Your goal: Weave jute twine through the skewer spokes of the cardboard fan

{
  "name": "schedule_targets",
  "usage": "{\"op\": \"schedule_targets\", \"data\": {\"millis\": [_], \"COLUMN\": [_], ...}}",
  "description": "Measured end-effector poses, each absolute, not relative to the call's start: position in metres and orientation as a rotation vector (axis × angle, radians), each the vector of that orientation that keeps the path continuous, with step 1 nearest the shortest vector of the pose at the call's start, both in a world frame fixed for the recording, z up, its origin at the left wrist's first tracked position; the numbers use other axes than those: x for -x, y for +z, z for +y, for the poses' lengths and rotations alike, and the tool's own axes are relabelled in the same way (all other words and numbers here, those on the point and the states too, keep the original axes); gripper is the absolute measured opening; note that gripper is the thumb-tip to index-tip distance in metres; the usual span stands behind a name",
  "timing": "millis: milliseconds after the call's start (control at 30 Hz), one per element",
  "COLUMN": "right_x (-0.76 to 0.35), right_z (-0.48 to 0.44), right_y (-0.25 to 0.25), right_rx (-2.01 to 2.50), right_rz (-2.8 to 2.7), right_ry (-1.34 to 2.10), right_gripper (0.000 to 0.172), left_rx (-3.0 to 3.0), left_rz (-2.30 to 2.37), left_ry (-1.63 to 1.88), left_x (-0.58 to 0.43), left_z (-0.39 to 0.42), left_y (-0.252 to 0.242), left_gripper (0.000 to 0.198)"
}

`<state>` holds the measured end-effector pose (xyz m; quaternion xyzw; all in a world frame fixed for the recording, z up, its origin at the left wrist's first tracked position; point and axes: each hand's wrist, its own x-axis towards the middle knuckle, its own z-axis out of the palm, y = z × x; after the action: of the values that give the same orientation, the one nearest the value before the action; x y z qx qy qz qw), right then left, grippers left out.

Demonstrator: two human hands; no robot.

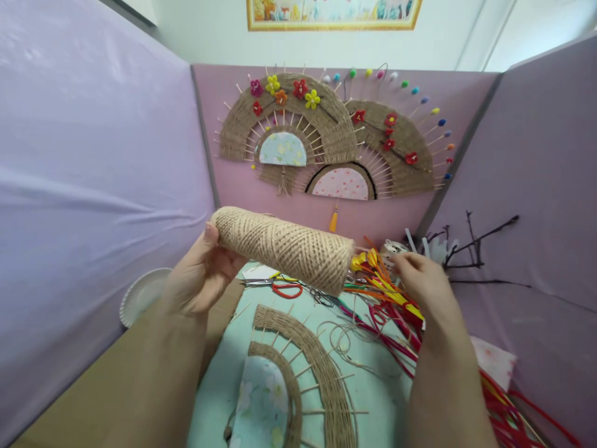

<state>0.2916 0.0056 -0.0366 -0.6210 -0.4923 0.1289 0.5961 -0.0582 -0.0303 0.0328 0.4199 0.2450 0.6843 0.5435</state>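
Observation:
A spool of jute twine (284,246) hangs in the air, tilted down to the right, with my left hand (208,267) closed around its left end. Just beyond the spool's other end, my right hand (422,280) is pinched on what looks like the loose strand of twine. Below lies a half-round fan (303,373) woven from twine on thin sticks, its centre covered in pale blue flowered fabric (261,398). A loose tangle of twine (345,342) rests beside the fan.
Red-handled scissors (286,290) lie behind the fan. Red, orange and yellow pipe cleaners (392,292) spread along the right side, near dark twigs (476,242). Two finished fans (289,115) hang on the pink back panel (224,186). A white plate (140,298) stands left.

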Motion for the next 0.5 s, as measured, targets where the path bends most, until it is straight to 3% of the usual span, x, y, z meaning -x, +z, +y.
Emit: {"op": "schedule_targets", "data": {"millis": [133,267,433,500], "right_x": [-0.249,-0.193,-0.174,-0.178], "right_z": [0.003,-0.015,-0.027,-0.027], "right_y": [-0.029,-0.015,-0.013,-0.013], "right_rx": [1.362,0.881,0.502,0.518], "right_rz": [-1.395,-1.505,-1.309,-1.187], "right_ry": [0.217,0.655,1.138,1.179], "right_gripper": [0.034,0.045,0.087,0.09], "left_rx": [-0.821,-0.779,-0.836,-0.844], "left_rz": [0.583,0.546,0.522,0.514], "left_ry": [1.665,1.672,1.735,1.777], "left_x": [0.047,0.031,0.019,0.015], "left_z": [-0.032,-0.033,-0.031,-0.03], "left_y": [0.032,0.026,0.017,0.013], "left_gripper": [0.019,0.023,0.03,0.031]}}
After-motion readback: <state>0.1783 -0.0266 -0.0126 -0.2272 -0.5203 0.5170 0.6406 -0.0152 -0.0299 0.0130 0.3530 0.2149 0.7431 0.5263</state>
